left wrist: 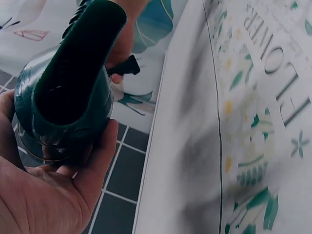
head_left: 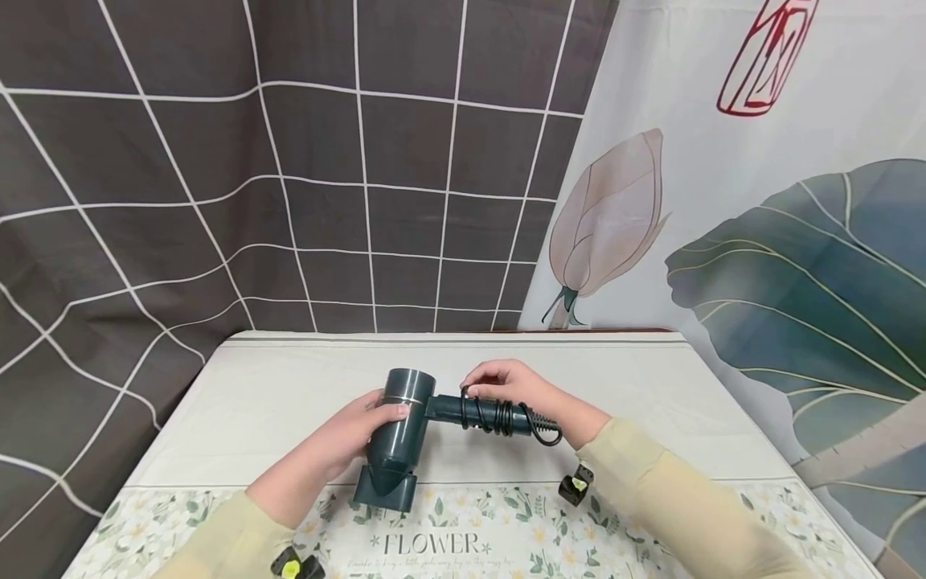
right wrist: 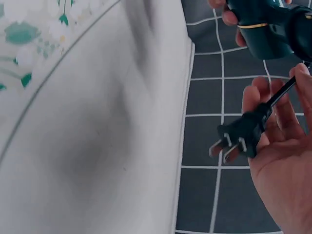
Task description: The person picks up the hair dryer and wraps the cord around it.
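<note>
A dark green hair dryer (head_left: 396,450) is held above the table by my left hand (head_left: 356,425), thumb across the barrel and fingers behind it. Its flat nozzle (head_left: 386,490) points down toward me, and the handle (head_left: 444,408) extends to the right. Several turns of black power cord (head_left: 499,418) wrap around that handle. Over the handle, my right hand (head_left: 519,384) pinches the cord near its end. The right wrist view shows the two-prong plug (right wrist: 241,131) lying across the curled fingers of that hand.
The table (head_left: 304,370) has a white cover with a flower-print front band lettered "FLOWER". Behind it hangs a dark grid-pattern curtain (head_left: 405,225), with a white lotus-print curtain (head_left: 622,305) at the right. Small black devices with yellow marks (head_left: 576,484) sit at both wrists.
</note>
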The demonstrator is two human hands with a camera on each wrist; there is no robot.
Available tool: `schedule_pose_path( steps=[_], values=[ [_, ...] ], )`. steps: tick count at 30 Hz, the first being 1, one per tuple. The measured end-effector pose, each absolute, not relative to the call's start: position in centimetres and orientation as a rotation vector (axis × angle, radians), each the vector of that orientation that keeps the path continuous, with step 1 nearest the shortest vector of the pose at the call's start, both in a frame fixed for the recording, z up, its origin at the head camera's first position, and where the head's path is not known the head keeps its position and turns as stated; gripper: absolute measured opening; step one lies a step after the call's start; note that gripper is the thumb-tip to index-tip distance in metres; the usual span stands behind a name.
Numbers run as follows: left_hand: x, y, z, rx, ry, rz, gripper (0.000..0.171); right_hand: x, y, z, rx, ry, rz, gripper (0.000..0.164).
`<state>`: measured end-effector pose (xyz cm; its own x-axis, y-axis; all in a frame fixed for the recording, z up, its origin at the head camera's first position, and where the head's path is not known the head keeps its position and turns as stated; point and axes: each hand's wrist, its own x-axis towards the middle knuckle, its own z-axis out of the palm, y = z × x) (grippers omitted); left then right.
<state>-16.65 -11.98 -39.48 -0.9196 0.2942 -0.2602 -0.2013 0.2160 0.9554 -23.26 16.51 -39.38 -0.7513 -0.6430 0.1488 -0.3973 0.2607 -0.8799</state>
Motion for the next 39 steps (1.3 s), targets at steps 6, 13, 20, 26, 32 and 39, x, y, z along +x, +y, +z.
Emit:
schedule_pose_path(
  steps=[6,13,20,26,32,39],
  values=[
    [-16.5,-11.2,-39.4,0.046,2.047,1.842,0.071,-22.4,16.6,-40.7,-0.887,1.747,-1.890,0.029],
    [-16.8,-10.2,-39.4,-0.066,2.018,1.935,0.077,-21.1,14.9,-42.9,-0.507,1.456,-2.220,0.021],
    [-17.2,-9.9,-39.8,-0.137,2.037,1.946,0.084,-20.4,12.9,-43.9,-0.048,1.507,-2.350,0.020],
    [-17.6,-9.9,-40.0,-0.160,2.091,1.918,0.091,-19.5,12.4,-43.5,-0.060,1.733,-2.214,0.043],
    [-18.0,-9.9,-40.3,-0.187,2.123,1.891,0.093,-18.7,12.3,-43.1,-0.079,1.820,-2.117,0.051],
    [-18.4,-9.7,-40.8,-0.237,2.154,1.852,0.093,-18.2,12.2,-42.8,-0.019,1.905,-2.063,0.050]
  ],
)
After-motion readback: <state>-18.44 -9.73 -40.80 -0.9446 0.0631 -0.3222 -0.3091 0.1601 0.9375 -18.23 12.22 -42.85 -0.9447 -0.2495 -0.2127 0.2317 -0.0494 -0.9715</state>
